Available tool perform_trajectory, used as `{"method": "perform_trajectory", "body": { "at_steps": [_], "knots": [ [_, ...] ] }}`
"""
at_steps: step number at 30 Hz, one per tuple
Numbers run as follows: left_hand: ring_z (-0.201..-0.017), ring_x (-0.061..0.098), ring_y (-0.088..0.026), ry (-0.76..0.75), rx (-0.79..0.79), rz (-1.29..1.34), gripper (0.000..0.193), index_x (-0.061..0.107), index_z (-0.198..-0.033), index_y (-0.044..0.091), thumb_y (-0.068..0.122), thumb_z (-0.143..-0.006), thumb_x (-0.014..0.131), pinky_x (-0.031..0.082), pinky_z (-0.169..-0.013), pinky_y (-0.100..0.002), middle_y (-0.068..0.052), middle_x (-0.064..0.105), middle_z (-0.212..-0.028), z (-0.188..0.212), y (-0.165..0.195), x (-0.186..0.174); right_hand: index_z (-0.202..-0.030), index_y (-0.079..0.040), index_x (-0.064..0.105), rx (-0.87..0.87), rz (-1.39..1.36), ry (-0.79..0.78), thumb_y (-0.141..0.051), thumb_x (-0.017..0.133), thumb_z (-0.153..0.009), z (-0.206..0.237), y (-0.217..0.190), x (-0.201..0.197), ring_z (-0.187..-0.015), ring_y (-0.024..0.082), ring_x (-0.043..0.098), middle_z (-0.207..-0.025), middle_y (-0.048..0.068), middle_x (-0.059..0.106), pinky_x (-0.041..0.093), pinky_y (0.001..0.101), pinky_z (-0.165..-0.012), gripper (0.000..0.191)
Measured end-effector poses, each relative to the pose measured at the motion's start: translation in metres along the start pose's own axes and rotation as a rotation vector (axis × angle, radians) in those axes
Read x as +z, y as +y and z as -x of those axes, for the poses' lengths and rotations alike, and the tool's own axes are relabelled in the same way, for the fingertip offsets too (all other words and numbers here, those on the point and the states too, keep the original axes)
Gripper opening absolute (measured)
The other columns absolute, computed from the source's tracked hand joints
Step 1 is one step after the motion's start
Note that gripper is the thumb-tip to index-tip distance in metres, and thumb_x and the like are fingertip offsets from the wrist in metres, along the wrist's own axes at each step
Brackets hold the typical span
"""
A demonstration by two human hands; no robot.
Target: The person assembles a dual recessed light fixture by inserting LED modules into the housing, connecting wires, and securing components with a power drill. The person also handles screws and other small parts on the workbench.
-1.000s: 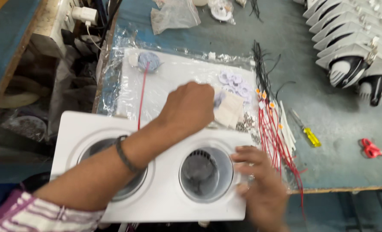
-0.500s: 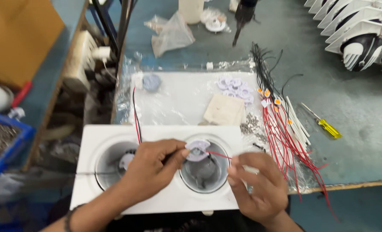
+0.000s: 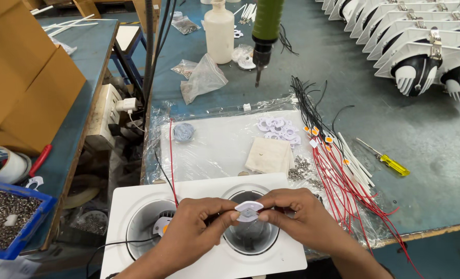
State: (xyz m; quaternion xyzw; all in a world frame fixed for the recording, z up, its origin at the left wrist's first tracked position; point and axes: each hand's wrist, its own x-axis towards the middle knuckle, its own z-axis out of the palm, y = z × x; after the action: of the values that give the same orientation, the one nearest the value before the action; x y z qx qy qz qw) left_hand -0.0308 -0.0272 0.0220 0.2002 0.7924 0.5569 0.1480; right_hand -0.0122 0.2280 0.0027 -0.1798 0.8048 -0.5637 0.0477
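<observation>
Your left hand (image 3: 191, 232) and right hand (image 3: 305, 219) both pinch the small white plastic holder disc (image 3: 249, 211); it looks light and brittle, so grip its rim.

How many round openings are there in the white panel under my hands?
2: one round opening at the white panel's left, one round opening on the right, beneath both hands and partly covered.

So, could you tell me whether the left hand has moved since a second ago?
Yes. The left hand has drawn back from the plastic sheet to the white twin-ring housing, pinching a small white disc.
</observation>
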Motion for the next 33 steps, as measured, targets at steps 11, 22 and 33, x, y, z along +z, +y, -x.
{"method": "perform_trajectory", "body": {
  "at_steps": [11,22,33],
  "knots": [
    [-0.059,0.062,-0.025,-0.059,0.781,-0.715,0.009,0.074,-0.090,0.005,0.013,-0.088,0.072,0.046,-0.052,-0.039,-0.006,0.060,-0.075,0.009,-0.006,-0.007,-0.103,-0.012,0.080,-0.447,0.403,-0.295,0.002,0.074,-0.076,-0.010,-0.018,-0.019,-0.090,0.020,0.068,-0.095,0.003,0.070,0.055,0.0328,-0.074,0.031],
    [-0.065,0.057,-0.031,-0.531,0.554,-1.152,0.101,0.065,-0.056,-0.003,0.091,-0.083,0.036,0.041,-0.061,-0.043,-0.016,0.057,-0.068,-0.007,0.016,0.019,-0.081,-0.006,0.074,-0.583,1.121,-0.597,-0.017,0.067,-0.078,-0.032,-0.039,-0.003,-0.099,0.024,0.058,-0.090,0.004,0.064,0.050,0.0388,-0.072,0.013],
    [-0.099,0.055,-0.036,-0.543,0.476,-1.251,0.106,0.072,-0.065,-0.007,0.093,-0.080,0.040,0.039,-0.089,-0.048,-0.022,0.061,-0.083,-0.003,0.031,0.023,-0.074,-0.006,0.074,-0.496,1.197,-0.755,-0.017,0.071,-0.073,-0.035,-0.040,0.004,-0.100,0.029,0.058,-0.090,0.008,0.067,0.049,0.0402,-0.064,0.012]
  ]
}}
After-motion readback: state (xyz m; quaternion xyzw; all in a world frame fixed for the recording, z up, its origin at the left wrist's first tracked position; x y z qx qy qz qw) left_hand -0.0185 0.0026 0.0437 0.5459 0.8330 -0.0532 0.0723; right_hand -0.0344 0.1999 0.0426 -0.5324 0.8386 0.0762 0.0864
